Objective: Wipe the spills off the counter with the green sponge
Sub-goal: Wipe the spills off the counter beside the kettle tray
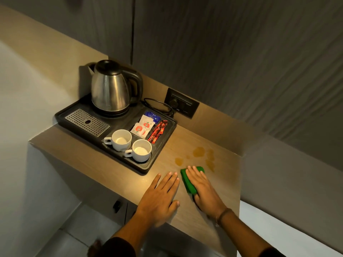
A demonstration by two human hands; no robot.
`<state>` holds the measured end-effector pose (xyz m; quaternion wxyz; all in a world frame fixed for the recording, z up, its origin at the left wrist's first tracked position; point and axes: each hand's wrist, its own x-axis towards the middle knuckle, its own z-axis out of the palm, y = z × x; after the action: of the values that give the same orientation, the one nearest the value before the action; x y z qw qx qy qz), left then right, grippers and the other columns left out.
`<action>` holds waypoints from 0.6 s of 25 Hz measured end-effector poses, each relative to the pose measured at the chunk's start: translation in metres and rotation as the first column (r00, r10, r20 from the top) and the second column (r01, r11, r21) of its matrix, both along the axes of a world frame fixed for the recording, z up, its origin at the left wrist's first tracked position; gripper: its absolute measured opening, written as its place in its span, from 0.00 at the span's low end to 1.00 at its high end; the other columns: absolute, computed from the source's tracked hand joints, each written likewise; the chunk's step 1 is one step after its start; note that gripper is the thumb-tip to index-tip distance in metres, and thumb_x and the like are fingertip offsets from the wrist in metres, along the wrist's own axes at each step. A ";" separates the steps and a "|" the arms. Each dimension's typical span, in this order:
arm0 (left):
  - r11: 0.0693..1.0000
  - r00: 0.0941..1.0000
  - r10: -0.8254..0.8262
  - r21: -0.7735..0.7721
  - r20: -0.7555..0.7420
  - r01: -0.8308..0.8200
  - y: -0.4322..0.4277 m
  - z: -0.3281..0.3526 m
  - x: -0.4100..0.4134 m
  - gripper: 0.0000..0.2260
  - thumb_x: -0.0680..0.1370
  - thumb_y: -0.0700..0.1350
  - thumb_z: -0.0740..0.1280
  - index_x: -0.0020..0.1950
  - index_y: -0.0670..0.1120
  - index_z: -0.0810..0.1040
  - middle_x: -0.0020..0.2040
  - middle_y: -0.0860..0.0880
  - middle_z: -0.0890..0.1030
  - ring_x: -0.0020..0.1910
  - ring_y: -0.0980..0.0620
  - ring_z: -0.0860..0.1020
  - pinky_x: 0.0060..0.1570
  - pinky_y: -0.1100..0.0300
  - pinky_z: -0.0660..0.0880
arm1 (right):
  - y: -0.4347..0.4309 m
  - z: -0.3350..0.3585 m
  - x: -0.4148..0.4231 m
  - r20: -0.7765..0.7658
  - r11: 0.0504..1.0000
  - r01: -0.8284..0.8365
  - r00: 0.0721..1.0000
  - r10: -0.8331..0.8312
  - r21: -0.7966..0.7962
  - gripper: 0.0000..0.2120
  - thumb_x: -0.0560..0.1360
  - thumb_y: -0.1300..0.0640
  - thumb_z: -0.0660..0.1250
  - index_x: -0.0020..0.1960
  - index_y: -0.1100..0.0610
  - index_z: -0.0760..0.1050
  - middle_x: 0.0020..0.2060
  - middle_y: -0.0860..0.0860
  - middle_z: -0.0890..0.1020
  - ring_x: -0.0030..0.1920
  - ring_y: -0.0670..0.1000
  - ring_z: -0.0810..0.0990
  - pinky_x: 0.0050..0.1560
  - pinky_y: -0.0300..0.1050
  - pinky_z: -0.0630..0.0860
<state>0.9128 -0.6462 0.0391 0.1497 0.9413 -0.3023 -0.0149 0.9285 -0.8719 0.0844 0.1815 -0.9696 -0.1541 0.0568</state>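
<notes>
A green sponge lies flat on the wooden counter, and my right hand presses down on it, fingers stretched over its top. Several amber spills sit just beyond the sponge, the nearest ones close to my fingertips. My left hand rests flat on the counter to the left of the sponge, fingers apart, holding nothing.
A black tray at the left carries a steel kettle, two white cups, sachets and a drip grille. A wall socket with a cord is behind it. The counter's front edge runs under my wrists.
</notes>
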 end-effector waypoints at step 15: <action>1.000 1.000 -0.014 -0.005 -0.023 0.014 -0.001 0.002 -0.001 0.32 0.86 0.63 0.48 0.85 0.46 0.46 0.86 0.46 0.47 0.83 0.48 0.40 0.81 0.40 0.44 | -0.059 -0.002 0.048 -0.003 0.983 -0.177 0.984 0.177 -0.038 0.45 0.69 0.76 0.62 0.81 0.52 0.54 0.82 0.51 0.55 0.82 0.51 0.48 0.81 0.57 0.45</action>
<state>0.9122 -0.6475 0.0408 0.1553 0.9386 -0.3071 -0.0261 0.9761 -0.9306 0.0821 0.1574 -0.9553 -0.2388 0.0754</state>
